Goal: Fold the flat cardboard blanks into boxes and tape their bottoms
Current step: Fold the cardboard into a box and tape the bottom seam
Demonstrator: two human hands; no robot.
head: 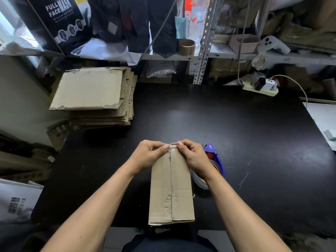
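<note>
A folded cardboard box (180, 190) lies on the black table (236, 135) in front of me, its closed flaps facing up with clear tape along the centre seam. My left hand (148, 155) grips the far left corner of the box, thumb pressing by the seam. My right hand (192, 157) grips the far right corner, thumb on the tape end. A stack of flat cardboard blanks (92, 95) sits at the table's back left. A blue tape dispenser (212, 160) lies just right of the box, partly hidden by my right wrist.
A metal shelf (203, 51) crowded with bags, a brown tape roll (186, 47) and a small open carton stands behind the table. A power strip (261, 88) with chargers lies at the back right. White bags sit on the floor at left.
</note>
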